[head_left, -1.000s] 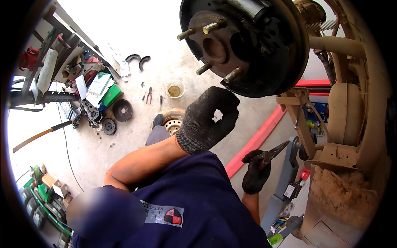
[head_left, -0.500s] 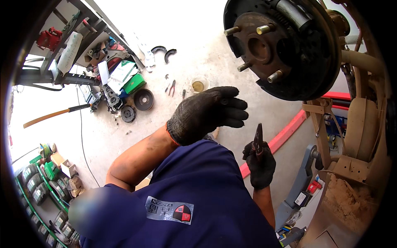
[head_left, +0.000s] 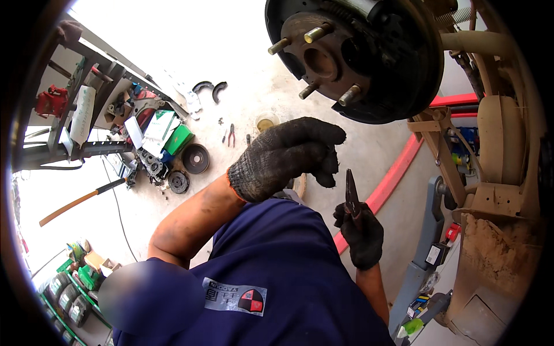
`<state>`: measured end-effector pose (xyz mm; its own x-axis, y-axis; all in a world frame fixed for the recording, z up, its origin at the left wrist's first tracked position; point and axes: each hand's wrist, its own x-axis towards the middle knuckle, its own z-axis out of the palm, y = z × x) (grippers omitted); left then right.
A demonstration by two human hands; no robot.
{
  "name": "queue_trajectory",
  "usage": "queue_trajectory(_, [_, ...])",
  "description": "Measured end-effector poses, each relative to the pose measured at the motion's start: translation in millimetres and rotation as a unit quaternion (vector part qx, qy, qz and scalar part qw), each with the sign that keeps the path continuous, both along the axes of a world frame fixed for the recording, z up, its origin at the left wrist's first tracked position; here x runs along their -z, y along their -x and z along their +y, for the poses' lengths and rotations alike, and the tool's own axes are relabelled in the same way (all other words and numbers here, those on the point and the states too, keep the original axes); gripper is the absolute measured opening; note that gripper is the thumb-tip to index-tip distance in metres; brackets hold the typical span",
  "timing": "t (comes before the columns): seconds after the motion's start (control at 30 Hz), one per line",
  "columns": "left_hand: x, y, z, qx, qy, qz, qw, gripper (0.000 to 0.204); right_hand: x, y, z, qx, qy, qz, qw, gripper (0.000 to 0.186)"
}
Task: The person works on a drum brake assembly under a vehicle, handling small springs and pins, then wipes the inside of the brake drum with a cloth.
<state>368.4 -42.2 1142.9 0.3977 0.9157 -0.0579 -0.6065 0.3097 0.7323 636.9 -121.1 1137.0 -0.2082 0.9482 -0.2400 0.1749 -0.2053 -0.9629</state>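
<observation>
Some room separates the brake assembly's point(head_left: 363, 69) edge from the unclenched left hand point(head_left: 283, 155); right hand point(head_left: 363, 236) grips pliers point(head_left: 351, 197).

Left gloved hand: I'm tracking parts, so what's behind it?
Behind the left hand, the floor and part of a tan, curved object show; the rest of that object and anything directly behind the hand are covered.

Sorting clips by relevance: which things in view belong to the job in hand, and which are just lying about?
Part of the job, it seems:
pliers, held in the right hand
hub, near the left hand
perhaps the drum and brake shoes

Probably just lying about:
green box
orange handle
small black disc
</observation>
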Motion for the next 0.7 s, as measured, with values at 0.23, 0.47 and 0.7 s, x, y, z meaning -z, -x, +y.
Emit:
queue_trajectory(0.23, [-2, -8, 6, 0.037, -0.037, 0.016, 0.998, 0.03, -8, -1, -12, 0.011, 0.075, 0.099, 0.992, 0.013])
queue_trajectory(0.47, [2, -16, 12, -0.007, -0.153, 0.046, 0.987, 0.028, 2, -7, -20, 0.127, 0.21, 0.161, 0.956, 0.012])
queue_trajectory(0.7, [-7, -6, 16, 0.054, -0.08, 0.027, 0.995, 0.029, -14, 1, -16, -0.094, -0.13, -0.079, 0.984, 0.04])
